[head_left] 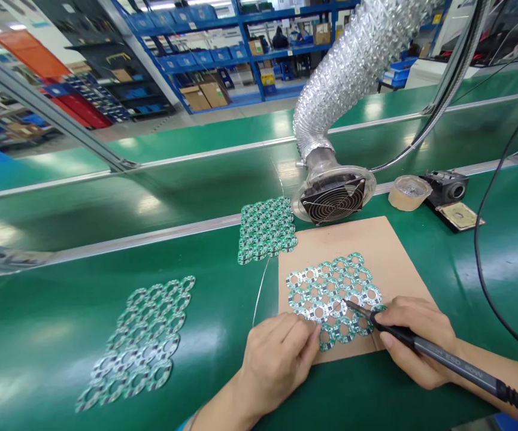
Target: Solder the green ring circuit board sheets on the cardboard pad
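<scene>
At bottom centre, the left hand (281, 356) curls its fingers at the circuit-board panel (329, 310); whether it grips anything I cannot tell. At lower right, the right hand (420, 338) holds a soldering iron (447, 358), tip over the panel, which lies right of centre on cardboard (397, 269). Beyond stands a fan (335, 200); blue shelving (246, 30) fills the top.

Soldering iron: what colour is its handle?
The handle is black and dark grey, best seen in the head view.
</scene>
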Motion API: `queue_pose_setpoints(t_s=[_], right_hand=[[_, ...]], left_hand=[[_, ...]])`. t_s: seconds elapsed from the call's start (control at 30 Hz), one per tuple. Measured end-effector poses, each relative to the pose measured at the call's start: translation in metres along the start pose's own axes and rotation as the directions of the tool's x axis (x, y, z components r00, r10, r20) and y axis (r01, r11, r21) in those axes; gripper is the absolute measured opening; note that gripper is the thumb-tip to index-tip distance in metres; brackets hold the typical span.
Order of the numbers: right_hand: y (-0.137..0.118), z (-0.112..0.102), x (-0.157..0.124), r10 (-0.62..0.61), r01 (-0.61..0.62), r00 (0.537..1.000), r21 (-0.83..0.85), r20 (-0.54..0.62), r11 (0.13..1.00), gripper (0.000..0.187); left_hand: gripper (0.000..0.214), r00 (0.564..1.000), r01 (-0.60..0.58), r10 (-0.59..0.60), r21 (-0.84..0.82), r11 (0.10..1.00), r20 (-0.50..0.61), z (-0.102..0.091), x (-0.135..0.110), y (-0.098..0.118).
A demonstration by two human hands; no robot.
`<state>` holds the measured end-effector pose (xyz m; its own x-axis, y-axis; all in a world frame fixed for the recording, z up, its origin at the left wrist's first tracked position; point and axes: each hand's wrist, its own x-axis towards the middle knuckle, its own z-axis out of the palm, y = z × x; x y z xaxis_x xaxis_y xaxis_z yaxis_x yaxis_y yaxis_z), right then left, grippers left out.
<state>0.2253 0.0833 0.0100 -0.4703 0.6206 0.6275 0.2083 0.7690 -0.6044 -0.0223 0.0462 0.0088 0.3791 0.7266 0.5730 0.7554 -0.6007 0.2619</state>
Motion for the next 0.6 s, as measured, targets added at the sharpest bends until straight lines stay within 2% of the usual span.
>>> queue_pose_setpoints(t_s=[0.6], right_hand=[[-0.0014, -0.0001, 0.0003, -0.005, 0.005, 1.0, 0.0, -0.011, 1.0, 0.025]], left_hand=[[0.015, 0.999, -0.028, 0.027, 0.056, 0.998, 0.017, 0.001, 0.0019, 0.0033]])
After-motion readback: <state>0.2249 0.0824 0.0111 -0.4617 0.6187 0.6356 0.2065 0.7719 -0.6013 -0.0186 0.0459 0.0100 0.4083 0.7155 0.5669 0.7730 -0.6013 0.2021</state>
